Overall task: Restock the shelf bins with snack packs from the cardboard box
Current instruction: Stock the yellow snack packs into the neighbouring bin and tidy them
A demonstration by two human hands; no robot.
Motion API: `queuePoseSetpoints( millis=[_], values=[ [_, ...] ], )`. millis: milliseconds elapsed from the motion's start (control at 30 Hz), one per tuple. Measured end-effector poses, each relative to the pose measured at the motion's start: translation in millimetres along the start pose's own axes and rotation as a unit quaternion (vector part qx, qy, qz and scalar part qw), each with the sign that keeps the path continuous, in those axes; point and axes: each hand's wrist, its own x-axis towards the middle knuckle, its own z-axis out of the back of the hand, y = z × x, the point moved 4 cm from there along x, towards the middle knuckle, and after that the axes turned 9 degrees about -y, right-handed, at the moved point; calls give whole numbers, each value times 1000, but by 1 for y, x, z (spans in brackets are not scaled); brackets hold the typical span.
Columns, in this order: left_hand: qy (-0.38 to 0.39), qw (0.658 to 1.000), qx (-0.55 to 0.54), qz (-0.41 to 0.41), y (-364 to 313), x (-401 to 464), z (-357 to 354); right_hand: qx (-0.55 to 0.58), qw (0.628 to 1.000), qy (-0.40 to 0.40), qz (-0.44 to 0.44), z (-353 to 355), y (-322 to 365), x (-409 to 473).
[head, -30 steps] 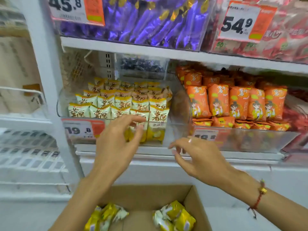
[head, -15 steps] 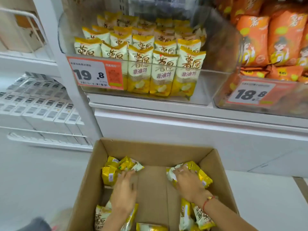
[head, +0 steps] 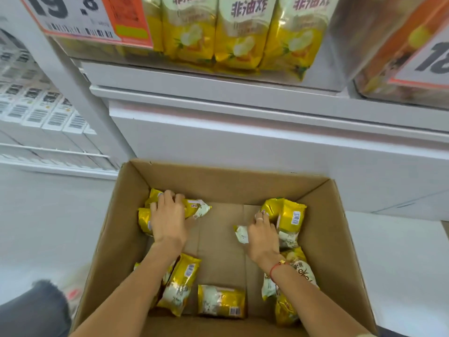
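While you crouch over the cardboard box [head: 323, 239] below the shelf bin [head: 340, 45], your left hand [head: 167, 217] curls over yellow snack packs [head: 194, 207] in its far-left corner and your right hand [head: 262, 235] pinches another pack [head: 243, 234], likely gathering a load per hand for the bin.

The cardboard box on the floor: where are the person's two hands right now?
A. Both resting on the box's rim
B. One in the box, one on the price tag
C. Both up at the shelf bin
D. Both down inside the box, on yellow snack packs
D: the left hand and the right hand are both down in the cardboard box, each on yellow snack packs.
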Motion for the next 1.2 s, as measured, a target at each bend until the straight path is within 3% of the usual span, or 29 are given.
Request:
queuePoseSetpoints(
  millis=[100, 233, 267, 400, 467, 667, 800, 867, 933, 1067, 1200],
  values=[
    [39, 990, -124, 58, 5, -5, 22, 138, 990, 26, -15, 18, -3, -1],
    [17, 926, -336, 170, -2, -17, 70, 390, 913, 74, -91, 50, -16, -3],
    [20, 896, -399, 195, -8, -19, 81, 438, 889, 81, -103, 60, -18, -4],
    [99, 720, -637, 257, -29, -29, 108, 544, 828, 96, -102, 117, -25, -19],
    [127, 678, -685, 233, -31, -33, 121, 571, 812, 98, -77, 156, -27, -34],
    [182, 676, -706, 104, -45, -28, 188, 650, 759, 31, -22, 254, -36, -77],
    [101, 715, -692, 9, -61, -22, 241, 684, 724, -89, 8, 310, -43, -92],
    [55, 715, -696, -19, -68, -20, 264, 686, 712, -149, 23, 338, -46, -99],
    [34, 703, -709, -46, -74, -18, 284, 678, 708, -191, 53, 363, -46, -104],
    [-3, 713, -693, -106, -85, -12, 325, 644, 729, -209, 104, 398, -44, -105],
    [-41, 695, -713, -82, -86, 4, 366, 636, 730, -233, 94, 424, -55, -95]
  ],
)
